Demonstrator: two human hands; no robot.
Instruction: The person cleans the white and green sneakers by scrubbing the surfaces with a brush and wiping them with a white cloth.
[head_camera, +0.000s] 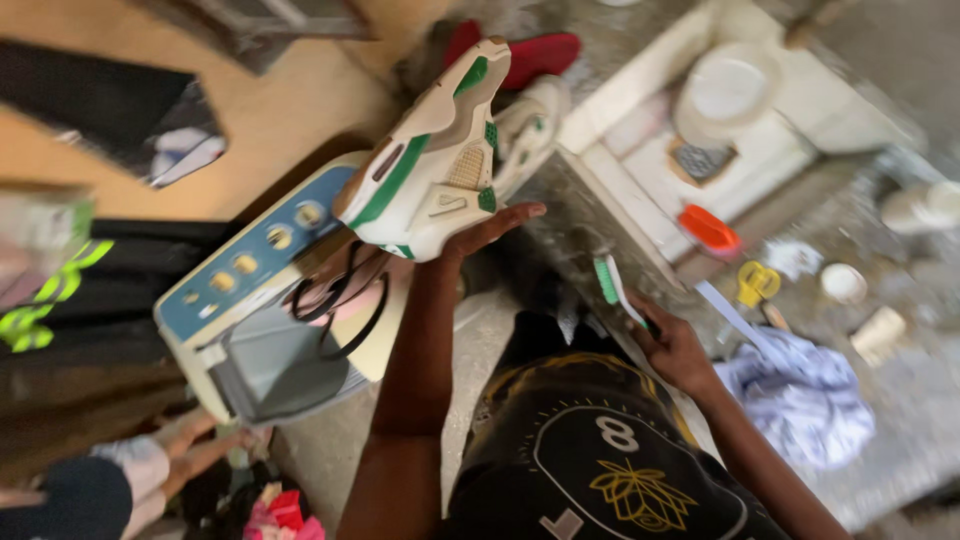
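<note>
The left hand holds up a white-and-green sneaker with fingers spread beneath it, while the right hand grips a green-bristled brush near the worktop.

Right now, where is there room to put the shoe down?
Bare grey floor lies between the washing machine and the left hand holding the sneaker. The counter beside the crumpled cloth is crowded with small things. The right hand holds a brush.

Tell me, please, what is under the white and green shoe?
The left hand supports the white and green shoe from below. Lower down sits a washing machine with black cords. The sole's underside is hidden.
</note>
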